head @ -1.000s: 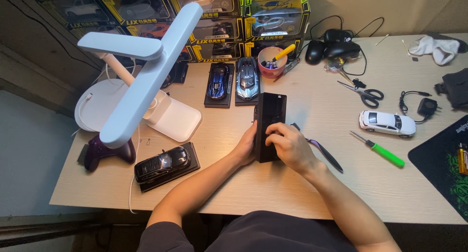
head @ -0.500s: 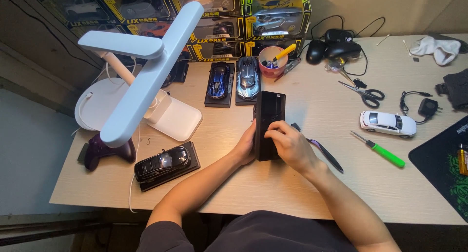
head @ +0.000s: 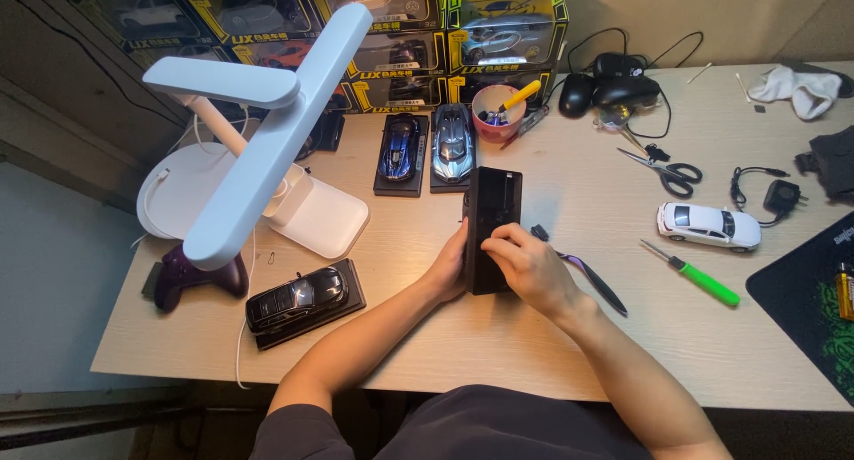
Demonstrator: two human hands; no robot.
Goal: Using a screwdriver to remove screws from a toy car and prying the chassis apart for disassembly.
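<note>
A long black rectangular base plate (head: 492, 202) lies on the wooden desk (head: 498, 353) in front of me. My left hand (head: 451, 269) grips its near left edge. My right hand (head: 525, 266) rests on top of its near end, fingers curled over it. A dark toothbrush-like tool (head: 592, 280) lies just right of my right hand.
A white desk lamp (head: 267, 140) stands at the left. Model cars on black bases: a black one (head: 302, 300), a blue one (head: 398, 149), a silver-blue one (head: 451, 144). A loose white car (head: 709, 225), green screwdriver (head: 698, 276), scissors (head: 667, 171), pink cup (head: 496, 113), and boxed cars behind.
Both hands stay on the black plate; the right hand's fingers shift slightly on its near end. Nothing else has moved.
</note>
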